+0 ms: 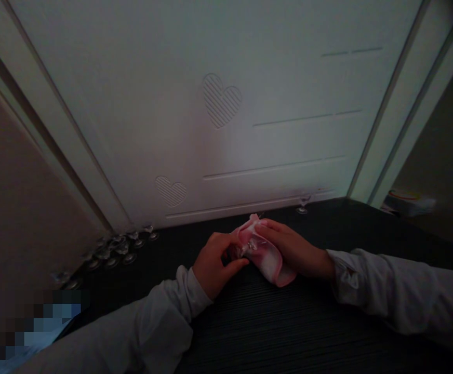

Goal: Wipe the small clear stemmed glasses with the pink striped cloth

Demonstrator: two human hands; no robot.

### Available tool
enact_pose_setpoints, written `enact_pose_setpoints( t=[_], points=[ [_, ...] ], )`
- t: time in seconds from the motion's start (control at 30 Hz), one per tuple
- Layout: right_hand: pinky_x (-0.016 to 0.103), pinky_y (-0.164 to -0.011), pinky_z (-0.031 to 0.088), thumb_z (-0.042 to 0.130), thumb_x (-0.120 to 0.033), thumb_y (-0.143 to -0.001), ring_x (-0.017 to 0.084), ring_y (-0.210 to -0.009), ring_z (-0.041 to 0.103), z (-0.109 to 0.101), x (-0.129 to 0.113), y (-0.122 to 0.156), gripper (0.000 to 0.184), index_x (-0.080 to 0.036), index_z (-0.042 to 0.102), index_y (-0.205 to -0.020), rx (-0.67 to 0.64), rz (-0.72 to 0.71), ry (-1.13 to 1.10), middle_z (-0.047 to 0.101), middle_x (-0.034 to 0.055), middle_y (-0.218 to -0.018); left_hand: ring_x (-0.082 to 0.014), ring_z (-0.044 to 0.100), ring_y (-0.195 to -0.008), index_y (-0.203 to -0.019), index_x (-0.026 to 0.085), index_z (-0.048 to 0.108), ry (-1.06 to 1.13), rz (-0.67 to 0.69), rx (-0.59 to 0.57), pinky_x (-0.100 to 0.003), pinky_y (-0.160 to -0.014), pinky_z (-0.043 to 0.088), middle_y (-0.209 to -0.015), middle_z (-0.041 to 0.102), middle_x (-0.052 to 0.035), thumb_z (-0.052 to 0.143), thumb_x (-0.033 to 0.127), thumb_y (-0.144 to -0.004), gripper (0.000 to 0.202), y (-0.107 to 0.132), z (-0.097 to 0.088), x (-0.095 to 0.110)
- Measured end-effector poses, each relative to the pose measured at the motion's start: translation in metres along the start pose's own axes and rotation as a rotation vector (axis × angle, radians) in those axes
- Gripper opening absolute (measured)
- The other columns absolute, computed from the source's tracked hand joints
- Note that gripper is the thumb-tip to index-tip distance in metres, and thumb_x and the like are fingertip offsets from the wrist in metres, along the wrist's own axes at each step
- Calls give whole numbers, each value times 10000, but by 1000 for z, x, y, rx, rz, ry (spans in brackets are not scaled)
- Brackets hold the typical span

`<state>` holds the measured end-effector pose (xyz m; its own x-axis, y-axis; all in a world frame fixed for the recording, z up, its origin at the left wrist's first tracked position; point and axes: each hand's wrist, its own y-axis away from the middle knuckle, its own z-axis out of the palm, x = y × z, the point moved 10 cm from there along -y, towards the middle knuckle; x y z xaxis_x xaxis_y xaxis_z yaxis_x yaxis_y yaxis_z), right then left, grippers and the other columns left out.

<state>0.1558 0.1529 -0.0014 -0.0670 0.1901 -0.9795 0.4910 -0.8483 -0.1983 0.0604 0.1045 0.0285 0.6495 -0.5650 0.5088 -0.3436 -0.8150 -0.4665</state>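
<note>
A pink and white cloth [268, 265] is bunched between my two hands over the dark table. My left hand [215, 264] pinches a small clear glass [251, 245] with a stem, which lies tilted against the cloth; part of it is hidden by my fingers. From the other side, my right hand [291, 245] grips the cloth, its fingers closed on the far edge and the loose end hanging toward me.
Several small stemmed glasses [111, 252] stand clustered at the table's left edge. One more glass [302, 204] is at the back right, near the white panel [152, 104] with carved hearts. The dark tabletop [257, 327] has a grooved grain. A blue item [51, 330] lies lower left.
</note>
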Motion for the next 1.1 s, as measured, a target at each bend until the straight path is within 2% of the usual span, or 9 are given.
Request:
enact_pose_setpoints(
  t=[0.2, 0.4, 0.5, 0.6, 0.7, 0.83, 0.93, 1.1],
  points=[
    [253, -583, 397, 513, -347, -759, 120, -616, 510, 0, 11, 0, 172, -188, 567, -798, 8, 68, -227, 572, -22, -682, -131, 457, -639, -858, 189, 504, 65, -96, -59, -265, -595, 393, -748, 512, 9, 593, 274, -704, 197, 1, 6, -9],
    [271, -591, 397, 534, -263, -710, 129, -606, 510, 8, 9, 3, 109, -190, 562, -786, -35, 102, -363, 577, -10, -692, -131, 496, -634, -929, 184, 492, 227, -202, -96, -264, -579, 407, -750, 541, 4, 564, 295, -724, 245, 3, 14, -22],
    [268, -602, 393, 548, -228, -688, 125, -606, 511, 13, 6, 5, 130, -169, 565, -803, -93, 114, -413, 575, 0, -694, -141, 524, -692, -937, 181, 502, 304, -215, -95, -276, -618, 424, -829, 570, -17, 551, 282, -733, 233, 4, 17, -27],
    [267, -657, 390, 553, -212, -694, 123, -659, 529, 24, 2, 8, 189, -149, 573, -871, -207, 119, -452, 589, 21, -758, -153, 536, -728, -945, 180, 509, 321, -214, -112, -291, -649, 434, -866, 580, -29, 548, 254, -730, 231, 4, 20, -29],
    [263, -692, 384, 573, -191, -690, 118, -711, 536, 32, 1, 11, 256, -143, 567, -942, -290, 134, -430, 592, 33, -840, -160, 540, -751, -948, 171, 517, 310, -190, -121, -298, -675, 435, -896, 580, -41, 524, 223, -737, 218, 5, 20, -27],
    [227, -608, 373, 623, -152, -649, 87, -645, 518, 27, 10, 10, 270, -155, 569, -913, -248, 187, -267, 585, 1, -818, -154, 535, -750, -944, 171, 530, 220, -124, -117, -281, -678, 430, -899, 574, -40, 481, 189, -760, 191, 4, 16, -19],
    [226, -574, 374, 642, -183, -641, 85, -600, 507, 24, 15, 9, 210, -153, 557, -830, -229, 198, -183, 567, -18, -737, -150, 526, -718, -915, 174, 544, 116, -91, -92, -272, -657, 425, -847, 575, -30, 476, 171, -757, 173, 3, 10, -13],
    [232, -536, 374, 584, -264, -720, 75, -531, 473, 33, 12, 10, 171, -164, 510, -838, -325, 139, -149, 562, -16, -709, -143, 545, -681, -904, 166, 540, 130, -87, -90, -269, -635, 428, -811, 588, -27, 461, 148, -757, 167, 1, 9, -10]
  ],
)
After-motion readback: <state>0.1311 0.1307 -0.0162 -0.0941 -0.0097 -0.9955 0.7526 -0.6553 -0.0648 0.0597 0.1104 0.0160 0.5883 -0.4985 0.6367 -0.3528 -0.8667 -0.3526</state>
